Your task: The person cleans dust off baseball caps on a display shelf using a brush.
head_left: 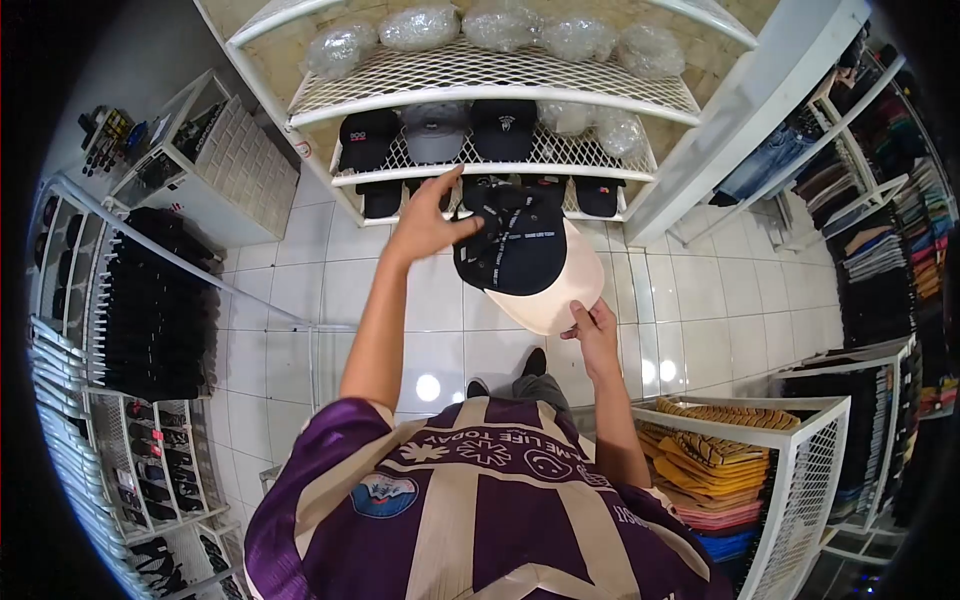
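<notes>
1. At the left edge of the frame, black garments (150, 315) hang packed on a rack, well apart from the hands.
2. Left of centre, the left hand (425, 225) is open, its fingers spread and pointing up the frame, the thumb at the near side of the cap's crown. Whether the thumb presses the fabric or only hovers there I cannot tell. If it gives no support, the crown could swing or sag on that side.
3. In the upper middle, a white metal mesh shelf unit (600, 173) holds a gray cap (435, 133), dark caps and clear plastic-wrapped bundles (502, 24). Raised carelessly, the held cap could catch the shelf's front rail or nudge the caps on it.
4. At centre, the black fabric cap (541, 250) with a cream brim (572, 285) is held over the pale tiled floor (430, 300), its inside showing, with white-lettered tape and loose-looking straps that might snag a finger.
5. Right of centre, the right hand (595, 335) pinches the brim's edge between thumb and fingers. That small hold probably carries most of the weight; a slip would drop the cap, and a hard squeeze could crease or smudge the pale brim.
6. At lower right, folded yellow and orange garments (705, 470) sit in a white rack, beside the right forearm.
</notes>
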`<state>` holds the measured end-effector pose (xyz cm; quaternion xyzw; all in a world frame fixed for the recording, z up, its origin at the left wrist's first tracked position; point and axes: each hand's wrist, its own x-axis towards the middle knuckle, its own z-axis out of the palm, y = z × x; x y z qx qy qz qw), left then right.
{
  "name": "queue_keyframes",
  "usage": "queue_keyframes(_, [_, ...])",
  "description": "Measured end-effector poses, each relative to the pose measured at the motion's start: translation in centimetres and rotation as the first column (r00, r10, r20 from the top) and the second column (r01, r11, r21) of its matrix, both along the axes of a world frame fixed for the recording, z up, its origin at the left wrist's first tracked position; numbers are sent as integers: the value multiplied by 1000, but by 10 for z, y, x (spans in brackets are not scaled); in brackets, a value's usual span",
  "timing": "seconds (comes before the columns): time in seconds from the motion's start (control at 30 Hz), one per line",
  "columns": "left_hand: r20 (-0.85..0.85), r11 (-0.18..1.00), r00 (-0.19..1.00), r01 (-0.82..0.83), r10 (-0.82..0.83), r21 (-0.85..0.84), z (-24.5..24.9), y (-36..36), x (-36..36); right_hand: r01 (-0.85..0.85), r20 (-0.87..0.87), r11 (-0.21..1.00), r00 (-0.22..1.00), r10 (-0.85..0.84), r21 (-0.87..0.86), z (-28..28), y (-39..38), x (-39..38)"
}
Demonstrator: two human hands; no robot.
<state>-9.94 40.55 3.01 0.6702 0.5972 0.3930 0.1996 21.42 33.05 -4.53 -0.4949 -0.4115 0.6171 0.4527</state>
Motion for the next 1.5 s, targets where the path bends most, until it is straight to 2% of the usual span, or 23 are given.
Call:
queue_keyframes(0.03, [-177,988,982,-33,61,154,-3,-8,7,-2,-4,1000,1000,2,13,2,3,-2])
queue_keyframes(0.07, [-174,988,983,-35,60,148,-5,-6,13,-6,-5,1000,1000,6,18,2,2,-3])
queue_keyframes(0.17, [-406,914,884,-342,234,-218,-24,-1,28,-38,-30,999,999,38,-3,-1,8,-3])
queue_keyframes(0.27, [-344,780,871,-476,351,-407,-51,27,14,-67,32,997,997,68,-30,1,14,-1])
queue_keyframes(0.33, [-267,762,900,-434,344,-481,-61,32,12,-42,3,997,999,42,-67,-6,18,1])
queue_keyframes(0.37, [88,850,898,-371,431,-374,-84,36,14,-19,-24,994,1000,16,-107,-11,21,3])
queue_keyframes(0.4, [440,905,792,-350,424,-243,-101,35,19,-14,-15,993,1000,13,-119,-11,25,2])
queue_keyframes(0.47, [417,779,669,-596,615,-193,-81,5,56,68,-103,984,991,-86,-163,-11,34,-5])
queue_keyframes(0.5, [458,773,633,-584,624,-246,-83,-7,75,72,-145,972,984,-106,-221,-16,40,-8])
queue_keyframes(0.53, [410,776,659,-550,630,-309,-97,-17,90,67,-136,970,986,-101,-232,-22,46,-11])
queue_keyframes(0.57, [577,812,572,-381,583,-443,-107,-22,107,59,-181,971,978,-103,-232,-29,53,-16])
queue_keyframes(0.63, [610,804,623,-54,490,-592,-104,-17,127,-5,-253,966,966,-62,-257,-45,72,-25])
queue_keyframes(0.67, [629,857,636,-105,448,-504,-103,-10,140,-20,-248,963,968,-49,-268,-53,83,-22])
queue_keyframes(0.77, [555,824,642,-232,529,-518,-129,21,146,-158,14,955,986,167,-249,-53,134,-10])
queue_keyframes(0.9, [505,772,629,-259,591,-580,-138,55,146,-71,490,937,864,-114,343,-49,254,9])
queue_keyframes(0.97, [467,780,674,-271,572,-564,-142,64,153,-276,582,646,747,-322,711,-50,327,1])
queue_keyframes(1.0, [461,775,674,-275,577,-568,-146,67,158,-345,599,556,707,-377,757,-46,360,-9])
queue_keyframes(1.1, [452,761,668,-277,591,-586,-147,79,173,-654,791,467,374,-484,595,-44,448,-36])
queue_keyframes(1.2, [468,741,625,-286,625,-607,-152,83,187,-653,752,418,383,-536,631,-64,495,-57])
queue_keyframes(1.27, [463,747,626,-317,628,-584,-154,87,191,-717,800,406,361,-479,567,-136,546,-58])
queue_keyframes(1.3, [474,742,614,-301,631,-598,-151,87,193,-663,885,587,312,-346,464,-119,534,-59])
queue_keyframes(1.43, [482,737,599,-300,640,-606,-151,84,192,-647,774,430,475,-419,630,-96,521,-49])
queue_keyframes(1.5, [471,736,607,-308,640,-603,-151,85,188,-616,792,499,478,-379,610,-66,486,-39])
